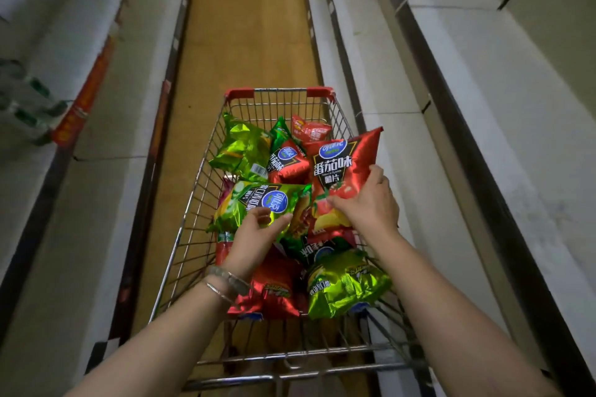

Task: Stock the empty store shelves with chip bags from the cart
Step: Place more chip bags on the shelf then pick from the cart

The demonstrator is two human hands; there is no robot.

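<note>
Both bare forearms reach forward and down, nearly parallel. The left grip (254, 232), back of the hand up, pinches a green chip bag (254, 196) between thumb and fingertips; the right grip (371, 206), held higher, clasps a red chip bag (335, 167), thumb across its front.

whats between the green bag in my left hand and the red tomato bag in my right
Head view: a dark red chip bag lies lower in the cart, in the gap between the green cucumber bag and the red tomato bag.
</note>
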